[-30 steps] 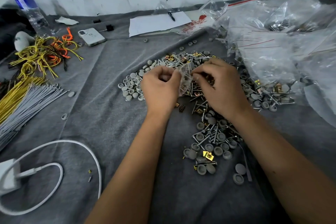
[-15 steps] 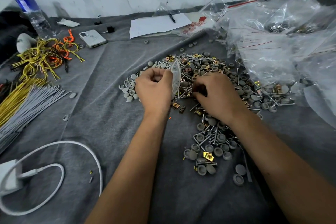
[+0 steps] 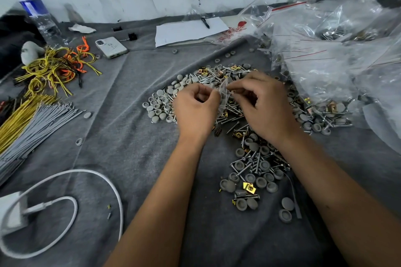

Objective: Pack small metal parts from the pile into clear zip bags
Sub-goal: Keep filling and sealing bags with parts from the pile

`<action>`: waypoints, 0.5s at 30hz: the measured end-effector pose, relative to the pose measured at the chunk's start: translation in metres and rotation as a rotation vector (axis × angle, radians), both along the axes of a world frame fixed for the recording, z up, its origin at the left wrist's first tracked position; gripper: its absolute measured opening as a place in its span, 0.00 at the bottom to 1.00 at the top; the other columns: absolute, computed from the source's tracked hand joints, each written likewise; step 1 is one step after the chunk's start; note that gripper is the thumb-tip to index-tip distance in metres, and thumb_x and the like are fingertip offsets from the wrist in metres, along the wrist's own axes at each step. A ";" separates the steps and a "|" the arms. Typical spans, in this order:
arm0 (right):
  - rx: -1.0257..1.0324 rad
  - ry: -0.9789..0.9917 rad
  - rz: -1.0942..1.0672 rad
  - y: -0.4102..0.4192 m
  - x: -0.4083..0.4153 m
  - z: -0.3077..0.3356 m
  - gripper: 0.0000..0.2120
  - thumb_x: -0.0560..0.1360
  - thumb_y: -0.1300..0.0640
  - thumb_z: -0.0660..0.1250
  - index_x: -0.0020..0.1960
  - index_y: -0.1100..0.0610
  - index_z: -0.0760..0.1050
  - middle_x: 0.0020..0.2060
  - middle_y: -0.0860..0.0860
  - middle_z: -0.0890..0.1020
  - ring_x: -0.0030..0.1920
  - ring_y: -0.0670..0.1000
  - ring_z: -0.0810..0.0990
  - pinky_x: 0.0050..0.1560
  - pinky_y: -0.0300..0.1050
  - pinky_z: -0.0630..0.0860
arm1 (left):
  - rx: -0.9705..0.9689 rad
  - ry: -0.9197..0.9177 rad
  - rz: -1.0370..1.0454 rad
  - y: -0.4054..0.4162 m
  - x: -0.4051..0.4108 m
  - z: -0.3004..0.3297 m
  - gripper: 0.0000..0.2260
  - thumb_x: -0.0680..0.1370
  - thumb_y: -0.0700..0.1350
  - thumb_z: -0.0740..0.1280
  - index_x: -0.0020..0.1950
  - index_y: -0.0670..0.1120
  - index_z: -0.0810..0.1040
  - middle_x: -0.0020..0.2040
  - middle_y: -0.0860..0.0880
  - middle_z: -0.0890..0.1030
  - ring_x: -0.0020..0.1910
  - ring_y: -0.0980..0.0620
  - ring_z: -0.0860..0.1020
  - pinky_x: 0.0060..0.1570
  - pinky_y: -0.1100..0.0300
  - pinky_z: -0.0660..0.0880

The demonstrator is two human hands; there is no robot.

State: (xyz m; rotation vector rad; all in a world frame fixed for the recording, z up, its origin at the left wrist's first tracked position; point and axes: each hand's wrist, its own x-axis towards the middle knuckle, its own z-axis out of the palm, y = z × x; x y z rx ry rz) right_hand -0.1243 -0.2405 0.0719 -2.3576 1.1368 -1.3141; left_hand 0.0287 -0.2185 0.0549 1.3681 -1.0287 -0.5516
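Held upright between both hands, above the far half of the pile: a small clear plastic zip bag (image 3: 223,91), long axis running roughly vertical, mouth end up and tilted slightly away. Left hand (image 3: 196,107) curled, thumb and fingers pinching the bag's left edge. Right hand (image 3: 263,104) curled too, fingertips pinched at the bag's upper right edge; whether a part sits between those fingertips cannot be told. Directly beneath and around both hands, spread on the grey cloth (image 3: 130,147): the loose pile of silver screws, grey round caps and brass-coloured square clips (image 3: 256,165). Nearest loose parts just below and toward the right wrist, so likely the right hand's job to fetch while the left keeps the mouth upward. Off to the right, well apart, a heap of large clear bags (image 3: 325,67).
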 end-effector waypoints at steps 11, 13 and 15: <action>0.033 -0.069 0.074 0.003 0.002 -0.001 0.10 0.74 0.68 0.74 0.53 0.59 0.83 0.45 0.49 0.86 0.46 0.44 0.84 0.49 0.39 0.81 | 0.017 -0.092 -0.025 -0.001 -0.005 0.000 0.06 0.75 0.41 0.75 0.39 0.45 0.83 0.32 0.50 0.83 0.30 0.58 0.79 0.30 0.61 0.75; 0.039 -0.104 0.079 0.004 0.003 -0.001 0.09 0.74 0.67 0.74 0.52 0.60 0.83 0.45 0.49 0.85 0.45 0.44 0.85 0.48 0.43 0.83 | 0.022 -0.058 -0.030 -0.001 -0.004 0.000 0.06 0.75 0.42 0.74 0.38 0.47 0.82 0.31 0.51 0.82 0.29 0.57 0.78 0.30 0.59 0.74; 0.031 -0.151 0.065 0.004 0.004 -0.001 0.07 0.74 0.67 0.75 0.50 0.59 0.82 0.43 0.48 0.85 0.44 0.44 0.85 0.46 0.44 0.84 | 0.014 -0.024 -0.038 -0.002 -0.003 -0.001 0.07 0.74 0.42 0.73 0.36 0.49 0.81 0.29 0.53 0.80 0.28 0.58 0.76 0.29 0.61 0.71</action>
